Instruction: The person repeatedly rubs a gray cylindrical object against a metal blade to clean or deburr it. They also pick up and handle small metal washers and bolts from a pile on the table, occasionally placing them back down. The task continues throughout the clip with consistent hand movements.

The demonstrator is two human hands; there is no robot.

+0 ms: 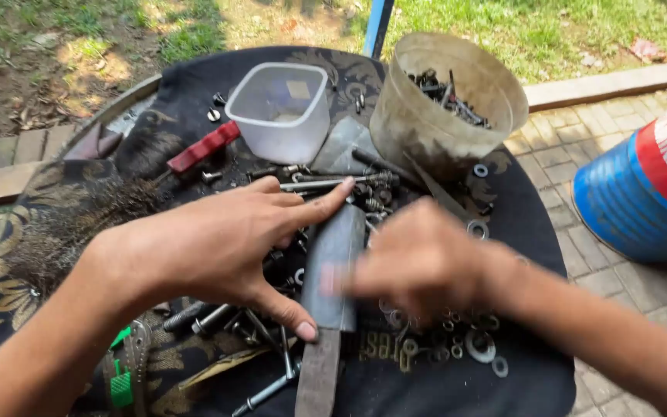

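Head view: both hands over a round counter (534, 232) w/ dark patterned cloth, littered w/ bolts, nuts, washers. Left hand (218, 247) lies spread, fingers loose, over the bolt pile (272, 309), index pointing at a long bolt (333, 184), thumb touching a flat grey metal blade (333, 262). Right hand (426, 259) is blurred, on the blade's right edge; grip can't tell. Behind: clear plastic tub (281, 110), grimy bucket (445, 100) w/ hardware. Red-handled tool (204, 147) at left.

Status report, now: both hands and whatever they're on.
Left hand spread flat over bolts, thumb touching long flat metal bar. Right hand blurred, on bar; grip unclear. Washers scattered beside; empty clear tub and dirty hardware bucket behind.
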